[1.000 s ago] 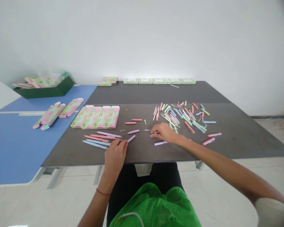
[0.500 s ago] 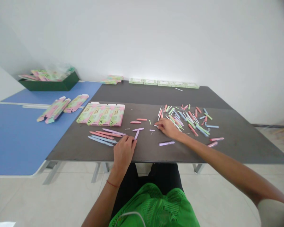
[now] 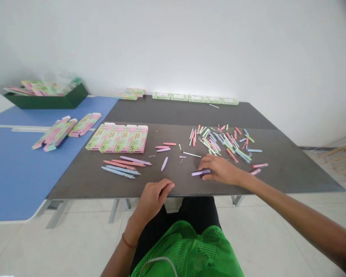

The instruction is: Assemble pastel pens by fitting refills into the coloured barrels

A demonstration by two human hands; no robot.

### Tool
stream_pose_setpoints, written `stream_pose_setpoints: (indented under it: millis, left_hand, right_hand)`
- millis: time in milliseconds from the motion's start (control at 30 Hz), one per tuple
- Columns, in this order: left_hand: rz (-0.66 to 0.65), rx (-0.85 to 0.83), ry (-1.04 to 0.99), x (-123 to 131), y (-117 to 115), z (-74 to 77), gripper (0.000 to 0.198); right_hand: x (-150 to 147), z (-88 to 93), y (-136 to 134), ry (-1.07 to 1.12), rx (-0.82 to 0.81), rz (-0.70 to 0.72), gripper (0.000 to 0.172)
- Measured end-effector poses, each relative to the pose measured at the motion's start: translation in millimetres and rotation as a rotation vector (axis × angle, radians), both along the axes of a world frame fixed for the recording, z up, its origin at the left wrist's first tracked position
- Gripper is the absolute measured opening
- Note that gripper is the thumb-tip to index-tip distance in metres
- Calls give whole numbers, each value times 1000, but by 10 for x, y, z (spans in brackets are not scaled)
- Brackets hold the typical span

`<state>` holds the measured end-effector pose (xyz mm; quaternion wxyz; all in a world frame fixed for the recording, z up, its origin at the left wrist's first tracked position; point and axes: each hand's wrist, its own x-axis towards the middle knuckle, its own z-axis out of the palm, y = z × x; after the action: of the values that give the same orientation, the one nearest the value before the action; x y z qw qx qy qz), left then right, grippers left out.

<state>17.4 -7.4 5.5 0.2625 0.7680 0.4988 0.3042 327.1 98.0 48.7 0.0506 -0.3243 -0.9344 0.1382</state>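
My right hand (image 3: pixel 220 169) has its thumb and fingers closed around the right end of a purple pen barrel (image 3: pixel 196 173) lying on the dark table. At the front edge, my left hand (image 3: pixel 157 196) is curled, thumb against the index finger, with nothing showing in it. Between the hands and the boxes lie a short purple barrel piece (image 3: pixel 164 164), another purple piece (image 3: pixel 163 150), two coral pieces (image 3: pixel 169 144), a white refill (image 3: pixel 192 154), a spring (image 3: pixel 152 156) and small green (image 3: pixel 179 147) and purple (image 3: pixel 182 157) clicker parts.
Several pens (image 3: pixel 119 171) lie at left below upright-printed boxes (image 3: pixel 138 139). A heap of pen parts (image 3: pixel 219 140) spreads at right. More boxes (image 3: pixel 196 98) line the back. Flattened cartons (image 3: pixel 56 132) and a green bin (image 3: pixel 46 102) sit on the blue table (image 3: pixel 11 169).
My right hand has left the white refill on the table and moved right and nearer, onto the purple barrel. My left hand has let go of the short purple piece and drawn back.
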Motion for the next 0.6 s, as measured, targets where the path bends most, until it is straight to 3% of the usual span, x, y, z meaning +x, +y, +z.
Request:
stream_pose_setpoints:
  millis: [133, 333, 433, 600]
  left_hand:
    - [-7, 2, 40, 35, 57, -30, 26]
    - [0, 6, 65, 24, 60, -62, 25]
    - [20, 30, 179, 68, 33, -105, 28]
    - [87, 79, 430, 284, 52, -73, 27]
  right_hand:
    - [-74, 43, -156, -189, 188, 25, 15]
    - [-255, 378, -108, -421, 437, 109, 17]
    - [-338, 456, -52, -422, 490, 163, 17]
    - [-335, 385, 13, -352, 417, 166, 19]
